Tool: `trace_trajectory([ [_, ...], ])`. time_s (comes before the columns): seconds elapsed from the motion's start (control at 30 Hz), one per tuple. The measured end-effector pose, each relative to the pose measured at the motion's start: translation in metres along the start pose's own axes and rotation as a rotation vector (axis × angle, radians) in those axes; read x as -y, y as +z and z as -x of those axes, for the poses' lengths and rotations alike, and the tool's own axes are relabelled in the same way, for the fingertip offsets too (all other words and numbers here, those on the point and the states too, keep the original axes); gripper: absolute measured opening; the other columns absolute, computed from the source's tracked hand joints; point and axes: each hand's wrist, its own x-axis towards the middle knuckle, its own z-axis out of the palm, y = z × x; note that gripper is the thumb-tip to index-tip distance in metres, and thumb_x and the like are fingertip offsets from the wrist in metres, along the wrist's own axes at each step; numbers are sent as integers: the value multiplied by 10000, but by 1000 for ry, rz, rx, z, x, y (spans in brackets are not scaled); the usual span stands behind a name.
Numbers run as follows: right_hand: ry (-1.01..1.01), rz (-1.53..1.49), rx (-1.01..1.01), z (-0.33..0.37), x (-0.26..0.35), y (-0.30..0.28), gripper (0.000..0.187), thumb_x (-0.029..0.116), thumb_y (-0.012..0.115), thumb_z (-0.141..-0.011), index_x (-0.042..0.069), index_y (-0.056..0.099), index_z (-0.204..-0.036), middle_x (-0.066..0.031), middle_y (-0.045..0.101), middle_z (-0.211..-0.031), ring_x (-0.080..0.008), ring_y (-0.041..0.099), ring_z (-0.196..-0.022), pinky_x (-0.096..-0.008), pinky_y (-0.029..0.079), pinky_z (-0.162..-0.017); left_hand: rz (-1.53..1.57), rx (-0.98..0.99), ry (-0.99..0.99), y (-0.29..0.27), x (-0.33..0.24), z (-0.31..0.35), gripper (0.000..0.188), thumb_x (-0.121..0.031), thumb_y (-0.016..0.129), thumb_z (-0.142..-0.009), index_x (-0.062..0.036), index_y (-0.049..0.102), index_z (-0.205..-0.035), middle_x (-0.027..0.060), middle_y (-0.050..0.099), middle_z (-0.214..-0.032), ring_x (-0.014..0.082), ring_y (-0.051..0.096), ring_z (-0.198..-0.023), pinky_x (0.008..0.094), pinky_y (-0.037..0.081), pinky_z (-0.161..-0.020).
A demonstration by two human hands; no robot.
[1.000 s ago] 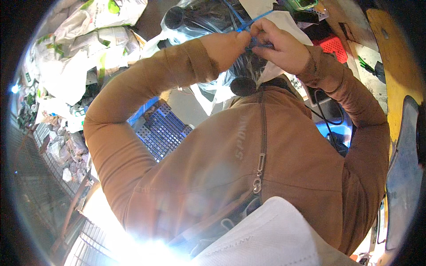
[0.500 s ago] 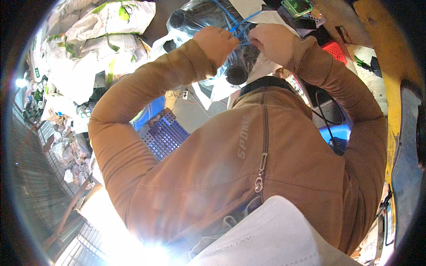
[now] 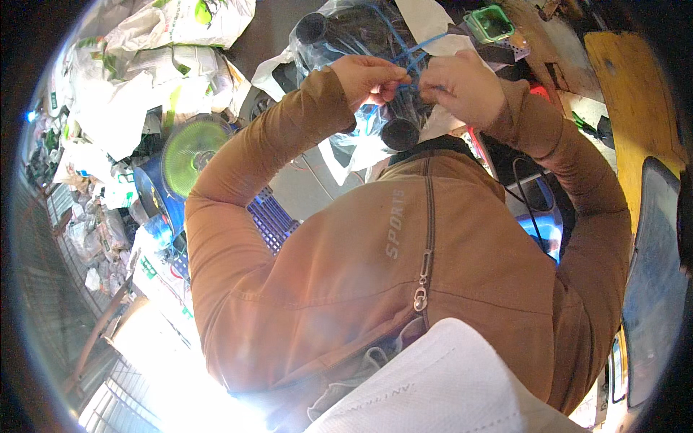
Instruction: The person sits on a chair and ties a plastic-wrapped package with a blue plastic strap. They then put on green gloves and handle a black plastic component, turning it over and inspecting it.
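A bundle [image 3: 352, 37] wrapped in see-through plastic lies at the top of the view, with dark round ends [image 3: 398, 133] showing at its near right and far left. Blue string [image 3: 413, 52] crosses over it and is knotted or crossed near its right side. My left hand [image 3: 367, 78] pinches the string between thumb and fingertips. Just to its right, my right hand [image 3: 462, 88] is closed with its fingers curled at the same string. The exact grip of the right fingertips is partly hidden.
White printed sacks [image 3: 180, 29] pile up at the left. A green-bladed fan [image 3: 193, 155] stands beside my left forearm, near a purple-blue plastic crate [image 3: 271, 220]. A green container [image 3: 491, 24] sits at the far right, and a yellow board [image 3: 639, 108] runs along the right side.
Both hands have come slightly nearer, and my left hand has moved right, toward the right hand. My left elbow has swung inward, uncovering the fan. The string stays between the hands.
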Motion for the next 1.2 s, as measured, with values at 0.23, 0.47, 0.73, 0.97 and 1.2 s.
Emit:
trace_trajectory([
  [0.23,-427,441,-429,-13,-4,-1,105,190,548,-821,144,604,-897,-29,574,-826,-213,563,-886,-414,347,-883,-270,70,137,-3,4,2,239,-175,604,-863,16,627,-1005,59,640,-774,101,580,-665,229,472,-589],
  [0.47,-122,-225,-627,-17,-17,35,150,221,597,-818,106,629,-909,-73,639,-847,-251,586,-846,-379,420,-822,-329,-38,170,2,7,-2,222,-159,636,-832,23,632,-960,74,646,-729,113,607,-635,226,471,-528],
  [0.73,234,-714,-710,-20,-12,66,241,271,620,-807,42,642,-879,-139,637,-763,-299,624,-706,-369,481,-635,-1035,-518,844,28,16,-3,141,-170,664,-717,-60,649,-804,116,629,-707,246,625,-621,328,498,-557],
  [0.97,253,-710,-462,-38,-35,52,266,293,640,-742,31,674,-775,-122,652,-682,-236,640,-644,-355,495,-631,-1289,-560,1043,31,15,-3,95,-153,639,-725,-86,573,-713,91,578,-659,286,590,-618,375,483,-541],
  [1.2,392,-817,-123,-50,-37,23,180,128,643,-782,-48,632,-813,-114,651,-711,-179,650,-639,-285,541,-601,-1518,-461,1104,28,12,-6,86,-128,624,-739,-86,553,-716,90,569,-675,292,584,-637,380,484,-542],
])
